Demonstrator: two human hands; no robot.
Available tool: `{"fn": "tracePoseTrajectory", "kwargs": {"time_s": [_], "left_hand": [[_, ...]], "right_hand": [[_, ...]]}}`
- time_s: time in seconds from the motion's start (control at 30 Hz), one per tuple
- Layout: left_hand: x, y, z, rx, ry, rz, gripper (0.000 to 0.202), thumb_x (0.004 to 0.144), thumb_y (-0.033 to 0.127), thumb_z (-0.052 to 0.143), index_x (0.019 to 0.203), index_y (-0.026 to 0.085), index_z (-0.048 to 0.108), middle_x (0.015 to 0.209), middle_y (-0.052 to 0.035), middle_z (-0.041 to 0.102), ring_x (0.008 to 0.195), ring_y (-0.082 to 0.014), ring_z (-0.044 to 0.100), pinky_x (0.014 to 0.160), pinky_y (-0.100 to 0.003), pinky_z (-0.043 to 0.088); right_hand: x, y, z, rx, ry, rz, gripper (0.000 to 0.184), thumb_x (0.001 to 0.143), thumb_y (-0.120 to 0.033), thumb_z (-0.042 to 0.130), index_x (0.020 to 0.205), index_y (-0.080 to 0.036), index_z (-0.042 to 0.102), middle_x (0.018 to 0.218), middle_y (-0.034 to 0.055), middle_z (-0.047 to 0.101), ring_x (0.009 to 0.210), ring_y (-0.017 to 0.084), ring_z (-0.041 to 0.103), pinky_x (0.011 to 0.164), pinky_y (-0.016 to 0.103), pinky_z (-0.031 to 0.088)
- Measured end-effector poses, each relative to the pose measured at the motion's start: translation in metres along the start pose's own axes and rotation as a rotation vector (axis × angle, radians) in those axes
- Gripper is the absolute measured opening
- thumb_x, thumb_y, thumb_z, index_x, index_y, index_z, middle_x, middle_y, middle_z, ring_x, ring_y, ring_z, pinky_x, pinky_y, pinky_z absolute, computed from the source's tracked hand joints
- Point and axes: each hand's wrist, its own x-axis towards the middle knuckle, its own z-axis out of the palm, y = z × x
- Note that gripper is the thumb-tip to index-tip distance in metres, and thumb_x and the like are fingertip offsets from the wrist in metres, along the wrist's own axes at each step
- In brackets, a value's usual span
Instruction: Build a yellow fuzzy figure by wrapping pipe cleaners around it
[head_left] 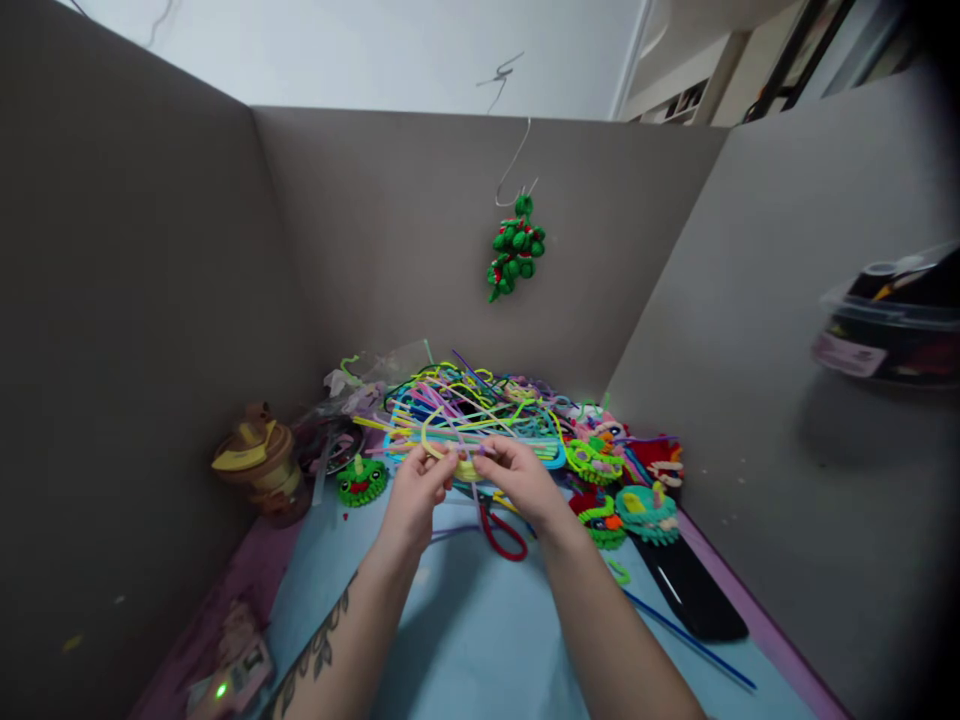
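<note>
My left hand [414,492] and my right hand [523,484] meet over the blue work surface, both with fingers pinched. Between them is a pale yellow pipe-cleaner piece [466,470], bent and coiled, with one end curving up by the left fingers. A light purple pipe cleaner [475,492] crosses it and hangs below. The fingertips hide part of both. Just beneath the hands lie scissors [517,556] with a red handle. Right behind them is a heap of many-coloured pipe cleaners [480,400], partly in a blue-rimmed tray [556,460].
A green pipe-cleaner figure [362,483] lies at left, near a brown cup [266,465]. Several finished pieces [646,513] and a black phone [694,585] lie at right, with a blue pipe cleaner [697,643] in front. Grey panels [390,220] enclose the sides and back.
</note>
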Motion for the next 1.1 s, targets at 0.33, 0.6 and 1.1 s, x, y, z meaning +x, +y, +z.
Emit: {"fn": "tracePoseTrajectory", "kwargs": {"time_s": [0.33, 0.6, 1.1], "left_hand": [[0.0, -0.001, 0.002, -0.031, -0.01, 0.027, 0.046, 0.056, 0.028, 0.081, 0.075, 0.019, 0.04, 0.06, 0.0057, 0.06, 0.049, -0.0066, 0.052, 0.048, -0.016, 0.034], [-0.003, 0.006, 0.0, 0.176, 0.007, 0.148, 0.032, 0.062, 0.028, 0.077, 0.078, 0.018, 0.051, 0.063, 0.003, 0.062, 0.057, -0.0105, 0.058, 0.058, -0.021, 0.043], [-0.002, 0.018, -0.003, 0.05, 0.068, 0.12, 0.027, 0.064, 0.032, 0.075, 0.07, 0.015, 0.054, 0.062, 0.0037, 0.057, 0.047, -0.0044, 0.045, 0.044, -0.016, 0.033]], "right_hand": [[0.005, 0.01, 0.0, 0.32, 0.029, 0.117, 0.036, 0.061, -0.041, 0.076, 0.064, -0.017, 0.049, 0.059, -0.0052, 0.047, 0.052, 0.008, 0.041, 0.055, 0.021, 0.034], [0.002, -0.001, -0.004, -0.008, -0.039, -0.044, 0.025, 0.07, -0.038, 0.071, 0.081, -0.018, 0.064, 0.081, 0.0018, 0.059, 0.077, 0.015, 0.054, 0.071, 0.027, 0.041], [0.001, -0.006, 0.011, -0.204, 0.035, -0.098, 0.011, 0.071, -0.028, 0.067, 0.068, -0.017, 0.062, 0.068, -0.0018, 0.056, 0.067, 0.013, 0.048, 0.065, 0.024, 0.037]]}}
